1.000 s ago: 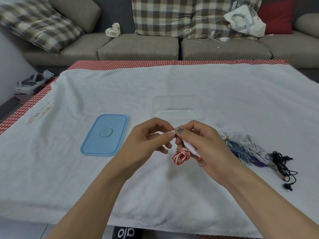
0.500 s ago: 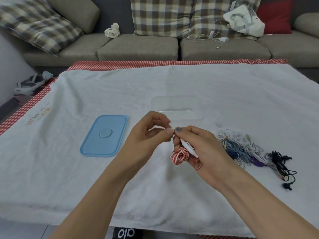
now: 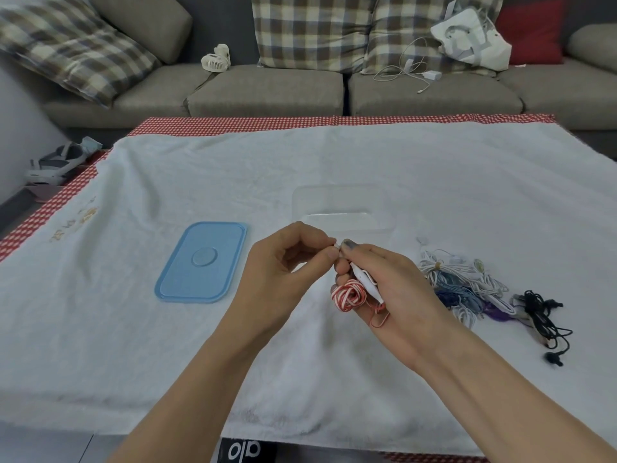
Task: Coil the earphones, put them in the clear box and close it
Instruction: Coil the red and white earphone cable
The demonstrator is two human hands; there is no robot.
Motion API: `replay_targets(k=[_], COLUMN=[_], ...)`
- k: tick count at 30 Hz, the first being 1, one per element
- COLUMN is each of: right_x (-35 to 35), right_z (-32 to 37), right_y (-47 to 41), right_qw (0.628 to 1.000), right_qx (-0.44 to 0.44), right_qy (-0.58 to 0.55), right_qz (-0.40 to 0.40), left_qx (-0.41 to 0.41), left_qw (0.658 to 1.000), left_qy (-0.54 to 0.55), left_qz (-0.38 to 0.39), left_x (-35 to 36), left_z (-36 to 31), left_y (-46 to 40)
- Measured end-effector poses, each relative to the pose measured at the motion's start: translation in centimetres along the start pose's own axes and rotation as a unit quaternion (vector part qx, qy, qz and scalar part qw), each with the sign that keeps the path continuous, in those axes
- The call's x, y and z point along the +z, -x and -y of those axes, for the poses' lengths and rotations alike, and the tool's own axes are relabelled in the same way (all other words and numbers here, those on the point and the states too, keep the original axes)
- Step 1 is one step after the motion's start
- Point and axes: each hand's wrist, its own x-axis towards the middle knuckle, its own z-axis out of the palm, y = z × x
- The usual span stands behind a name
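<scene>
A red-and-white striped earphone cable (image 3: 349, 294) hangs as a small coil under my right hand (image 3: 394, 289), which grips it together with its white remote piece. My left hand (image 3: 283, 272) pinches the cable's white end right against my right fingertips, above the towel. The clear box (image 3: 344, 208) sits open just behind my hands. Its blue lid (image 3: 202, 262) lies flat to the left.
A tangle of white, blue and purple earphones (image 3: 464, 285) and a black pair (image 3: 541, 315) lie on the white towel (image 3: 334, 162) to the right. Behind the table is a sofa with plaid cushions, a small fan (image 3: 216, 59) and a charger cable (image 3: 410, 71).
Both hands stay pinched together on the cable end. The striped coil has barely shifted under my right hand.
</scene>
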Motion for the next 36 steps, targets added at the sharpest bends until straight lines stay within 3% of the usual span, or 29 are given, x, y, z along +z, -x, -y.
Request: replay_targets(k=[11, 25, 30, 36], right_x=[0.0, 0.2, -0.5, -0.5], right_z=[0.0, -0.2, 0.4, 0.9], right_y=[-0.2, 0.1, -0.3, -0.4], right_qw=[0.999, 0.993, 0.999, 0.979], right_qx=[-0.031, -0.04, 0.036, 0.136], right_qy=[0.017, 0.099, -0.005, -0.153], right_qz=[-0.012, -0.042, 0.002, 0.019], left_qx=[0.001, 0.041, 0.052, 0.044], left_qw=[1.0, 0.996, 0.995, 0.992], left_qy=[0.011, -0.08, -0.09, -0.115], left_qz=[0.006, -0.01, 0.008, 0.009], left_x=[0.3, 0.6, 0.2, -0.4], left_z=[-0.3, -0.1, 0.2, 0.6], left_y=[0.1, 0.0, -0.1, -1.0])
